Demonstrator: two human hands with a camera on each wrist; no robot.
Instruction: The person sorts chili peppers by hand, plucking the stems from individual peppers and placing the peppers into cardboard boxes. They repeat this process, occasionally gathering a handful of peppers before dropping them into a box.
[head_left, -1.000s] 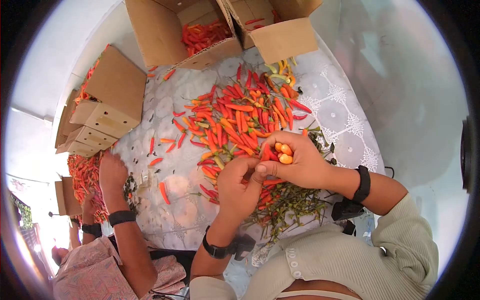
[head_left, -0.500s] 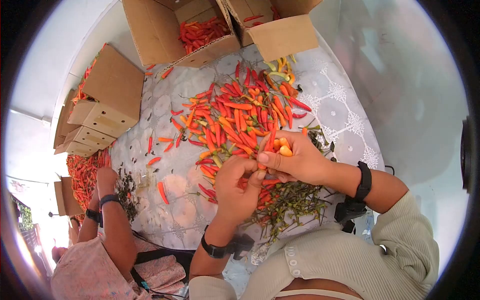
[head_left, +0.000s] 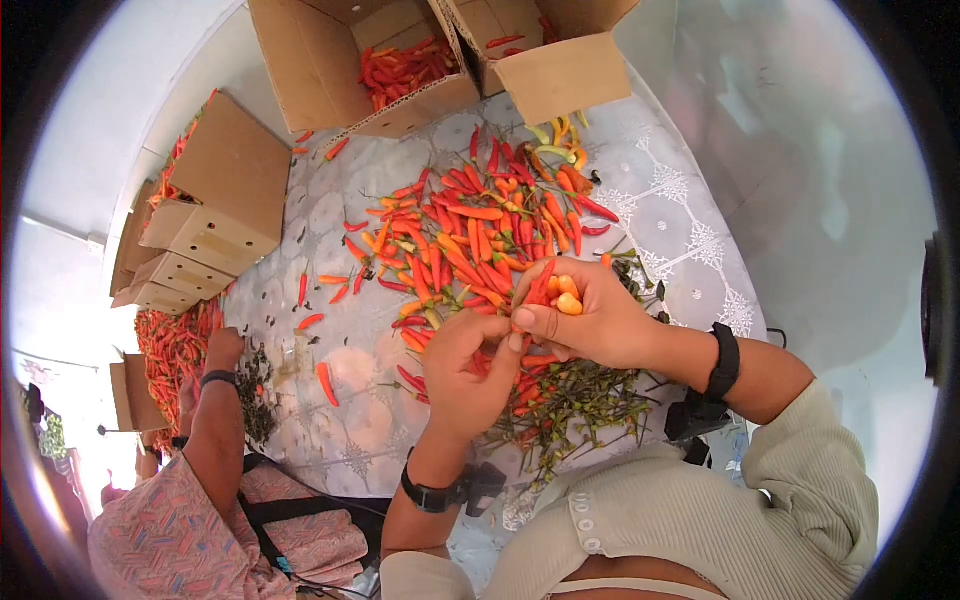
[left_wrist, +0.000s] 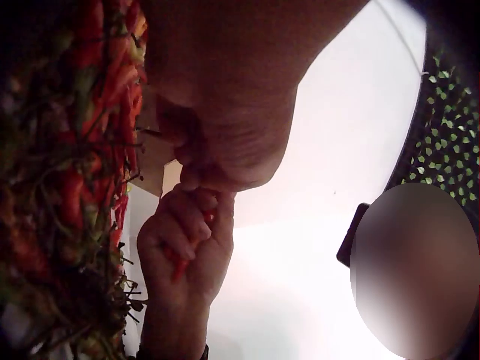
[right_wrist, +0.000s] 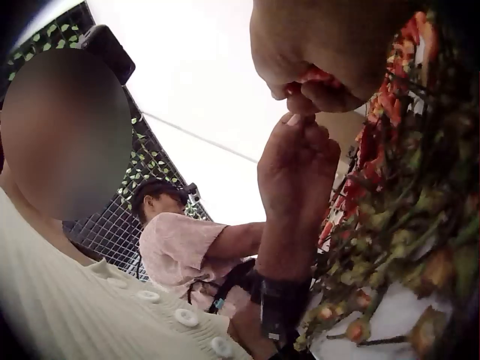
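My right hand [head_left: 605, 318] curls around several chillies [head_left: 562, 288], red and orange, their rounded ends showing above its thumb. Against its fingertips is my left hand [head_left: 468, 375], thumb and forefinger closed together over the chilli pile. A thin dark stem [left_wrist: 150, 133] pokes out from the left hand's curled fingers in the left wrist view; what sits between the two sets of fingertips is mostly hidden. Below the hands lies a heap of green stems [head_left: 585, 410]. Beyond them spreads a pile of red and orange chillies [head_left: 480, 235].
Cardboard boxes with chillies stand at the back, one box [head_left: 400, 110] near the middle, and more boxes [head_left: 220, 190] at the left. A second person [head_left: 215, 400] works at a chilli heap [head_left: 170, 360] there. Yellow chillies [head_left: 565, 145] lie on the patterned tablecloth [head_left: 690, 240].
My right thumb has moved up over the held chillies. An orange chilli end showed between my fingertips half a second ago and is now mostly covered. The other person's arm has shifted.
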